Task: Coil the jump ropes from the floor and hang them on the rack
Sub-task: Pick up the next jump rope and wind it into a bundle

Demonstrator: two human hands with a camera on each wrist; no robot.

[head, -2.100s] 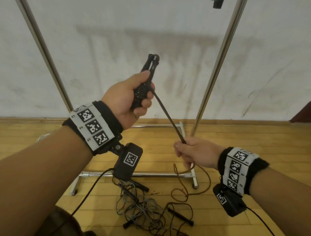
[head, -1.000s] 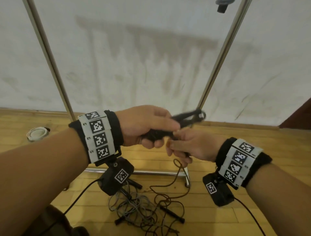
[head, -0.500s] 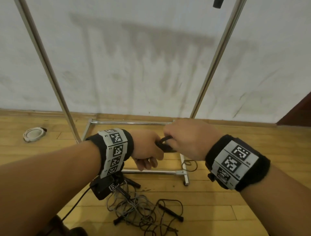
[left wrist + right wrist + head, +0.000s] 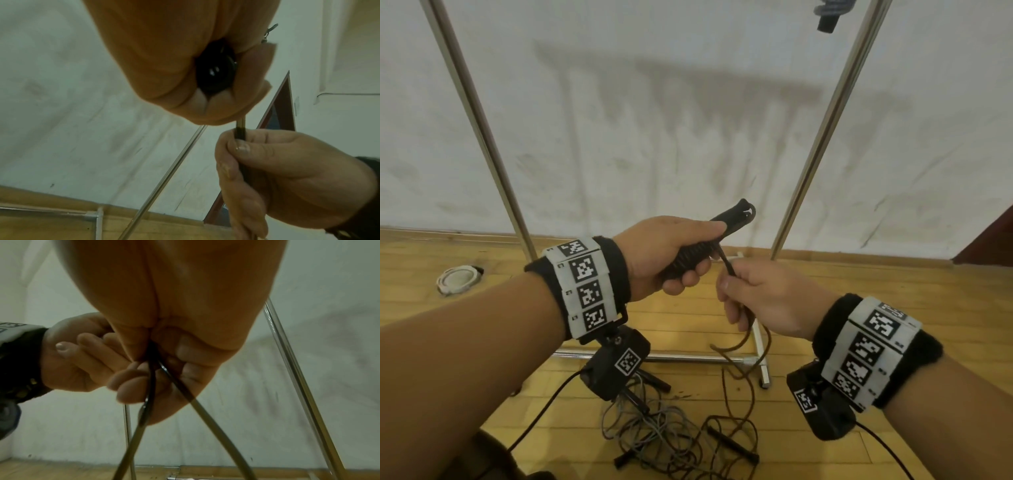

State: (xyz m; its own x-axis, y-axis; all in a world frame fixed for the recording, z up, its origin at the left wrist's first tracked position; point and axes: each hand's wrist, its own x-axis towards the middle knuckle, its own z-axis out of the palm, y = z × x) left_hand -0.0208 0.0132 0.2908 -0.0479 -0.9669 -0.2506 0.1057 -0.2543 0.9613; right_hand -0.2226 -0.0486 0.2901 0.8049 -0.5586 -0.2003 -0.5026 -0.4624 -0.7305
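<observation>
My left hand (image 4: 685, 267) grips the black ribbed handles (image 4: 726, 229) of a jump rope, which point up and to the right. Their round butt end (image 4: 216, 73) shows between the curled fingers in the left wrist view. Just right of it, my right hand (image 4: 732, 294) pinches the brown rope (image 4: 726, 263) a short way below the handles. Two rope strands (image 4: 205, 418) hang from that fist toward the floor, where the rope (image 4: 743, 373) loops loosely. The chrome rack (image 4: 825, 120) stands straight ahead against the wall.
A tangle of grey and dark jump ropes (image 4: 671, 438) lies on the wooden floor below my hands. The rack's base bar (image 4: 681, 358) crosses behind it. A round white floor fitting (image 4: 457, 279) sits left. A dark object (image 4: 828, 17) hangs at the rack's top.
Half a second ago my right hand covered the left, low down. The hands have since risen and parted, and my right hand now holds the rope just below the handles.
</observation>
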